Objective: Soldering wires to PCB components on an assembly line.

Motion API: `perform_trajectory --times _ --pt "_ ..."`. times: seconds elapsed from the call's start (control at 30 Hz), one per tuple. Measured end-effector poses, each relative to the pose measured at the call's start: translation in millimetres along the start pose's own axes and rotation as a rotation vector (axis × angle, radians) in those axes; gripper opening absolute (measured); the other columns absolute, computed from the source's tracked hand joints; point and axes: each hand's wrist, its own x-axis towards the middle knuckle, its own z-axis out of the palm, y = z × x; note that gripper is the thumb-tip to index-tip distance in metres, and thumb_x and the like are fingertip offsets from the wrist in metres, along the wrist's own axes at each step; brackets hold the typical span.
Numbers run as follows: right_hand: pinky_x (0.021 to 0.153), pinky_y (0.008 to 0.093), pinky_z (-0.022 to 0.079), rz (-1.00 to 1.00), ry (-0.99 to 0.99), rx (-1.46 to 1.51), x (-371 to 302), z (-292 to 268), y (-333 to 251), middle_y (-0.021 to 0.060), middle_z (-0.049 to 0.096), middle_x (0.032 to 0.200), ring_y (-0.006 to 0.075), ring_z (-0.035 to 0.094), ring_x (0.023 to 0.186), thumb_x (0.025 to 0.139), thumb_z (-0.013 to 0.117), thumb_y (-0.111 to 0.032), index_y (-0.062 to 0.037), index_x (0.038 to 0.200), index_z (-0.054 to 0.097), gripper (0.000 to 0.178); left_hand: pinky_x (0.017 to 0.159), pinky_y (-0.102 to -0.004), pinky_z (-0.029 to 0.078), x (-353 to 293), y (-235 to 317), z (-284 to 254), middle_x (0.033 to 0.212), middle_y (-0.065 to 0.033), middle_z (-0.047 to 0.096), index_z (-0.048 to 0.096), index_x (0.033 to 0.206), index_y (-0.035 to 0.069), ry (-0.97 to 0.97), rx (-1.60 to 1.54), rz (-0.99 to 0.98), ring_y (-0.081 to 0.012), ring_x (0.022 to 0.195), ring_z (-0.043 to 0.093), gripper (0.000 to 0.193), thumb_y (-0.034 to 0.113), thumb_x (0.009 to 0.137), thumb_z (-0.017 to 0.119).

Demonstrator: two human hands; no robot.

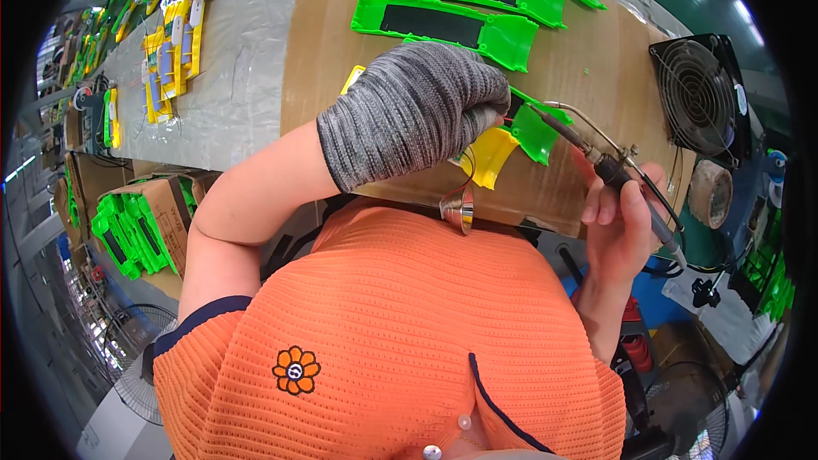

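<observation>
My left hand (417,115) wears a grey striped knit glove and is closed, its fingers pinched on a thin red wire (509,120). Under its fingertips lie a green plastic shell (538,132) and a yellow plastic piece (490,158), both partly covered by the glove. A shiny cone-shaped reflector (458,209) hangs on thin wires at the cardboard's near edge. In my bare right hand (618,217) is a soldering iron (609,170), gripped by its handle. A curved metal tube runs along it, and its tip points at the green shell, close to the left fingertips.
Green shells with black strips (434,25) lie on the cardboard sheet (324,25) beyond my hands. Yellow pieces (177,47) are stacked at the left. A black fan (700,98) and a tape roll (710,193) stand at the right. Below left is a box of green shells (132,230).
</observation>
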Motion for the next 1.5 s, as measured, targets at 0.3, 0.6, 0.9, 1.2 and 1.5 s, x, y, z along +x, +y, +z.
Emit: perform_trajectory --times 0.3,0.6,0.9,1.2,1.5 --pt "0.053 0.0303 0.050 0.117 -0.067 -0.142 5 -5 -10 0.0099 0.056 0.065 0.0154 0.054 0.053 0.090 0.057 0.001 0.0009 0.094 0.047 0.011 0.073 -0.0412 0.052 13 25 3 0.083 -0.0123 0.067 0.072 0.090 0.008 -0.203 0.302 -0.195 -0.0323 0.080 0.065 0.015 0.019 0.085 0.064" --pt "0.055 0.0270 0.048 0.136 -0.095 -0.197 8 -5 -10 0.0081 0.058 0.065 0.0140 0.057 0.056 0.090 0.061 0.002 -0.0005 0.093 0.047 0.014 0.075 -0.0425 0.052 16 33 4 0.082 -0.0130 0.066 0.072 0.088 0.009 -0.221 0.402 -0.231 -0.0320 0.080 0.065 0.015 0.020 0.081 0.065" --pt "0.057 0.0258 0.048 0.142 -0.104 -0.222 8 -4 -10 0.0068 0.059 0.066 0.0131 0.057 0.057 0.090 0.061 0.001 -0.0011 0.092 0.047 0.014 0.072 -0.0420 0.053 21 35 3 0.077 -0.0131 0.066 0.072 0.085 0.008 -0.242 0.426 -0.243 -0.0315 0.077 0.065 0.014 0.020 0.080 0.066" --pt "0.058 0.0261 0.050 0.063 -0.091 -0.103 0 -10 -8 0.0089 0.060 0.067 0.0124 0.057 0.055 0.090 0.060 0.001 0.0007 0.093 0.047 0.013 0.071 -0.0415 0.053 19 30 4 0.076 -0.0123 0.066 0.072 0.086 0.009 -0.220 0.388 -0.244 -0.0314 0.076 0.065 0.015 0.021 0.081 0.067" --pt "0.058 0.0238 0.049 0.113 -0.084 -0.231 1 -4 -9 0.0082 0.062 0.071 0.0118 0.059 0.058 0.090 0.062 0.001 0.0016 0.096 0.048 0.014 0.071 -0.0423 0.052 18 30 4 0.076 -0.0127 0.065 0.072 0.085 0.009 -0.195 0.409 -0.204 -0.0317 0.077 0.065 0.016 0.023 0.082 0.067"
